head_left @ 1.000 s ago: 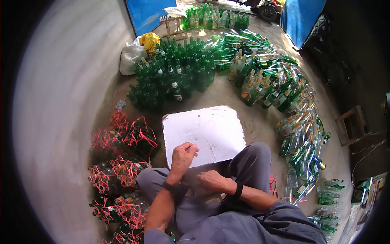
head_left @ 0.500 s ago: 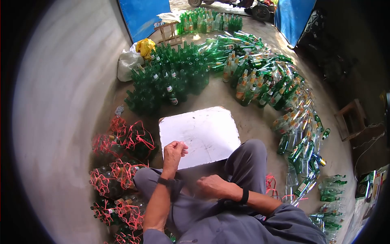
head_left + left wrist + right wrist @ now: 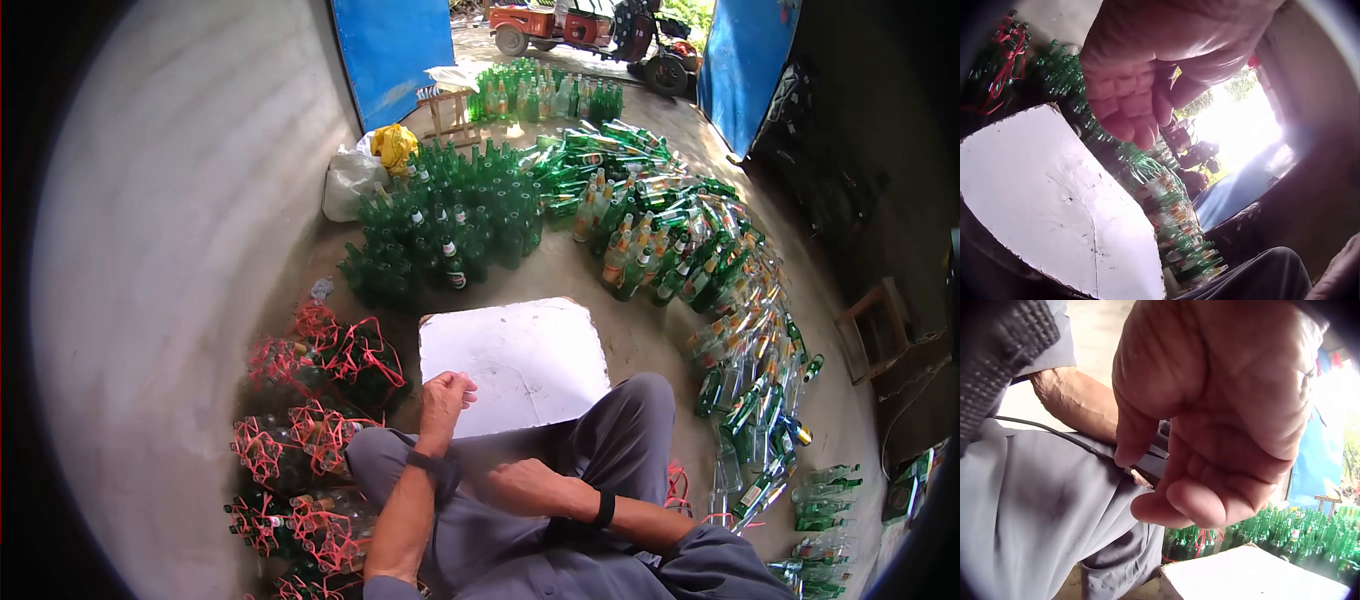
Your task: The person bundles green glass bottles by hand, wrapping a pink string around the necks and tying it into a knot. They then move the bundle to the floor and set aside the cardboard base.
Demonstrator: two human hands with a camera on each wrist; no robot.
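My left hand hovers at the near left edge of a white slab with worn edges and a fine crack. In the left wrist view its fingers are loosely bent and nothing lies in the palm. My right hand is held above the lap, between the two knees. The right wrist view shows its fingers loosely curled, with a gap to the thumb and nothing held. Each wrist wears a black band.
Upright green bottles crowd beyond the slab. A long heap of lying bottles curves along the right. Bundles tied with red string stand at left. Farther off are sacks, a small wooden stool, blue doors and a cargo tricycle.
The head view has tilted up, so the tricycle shows more and everything sits lower. The left hand has drawn slightly back toward the slab's near edge; the right hand stays over the lap.
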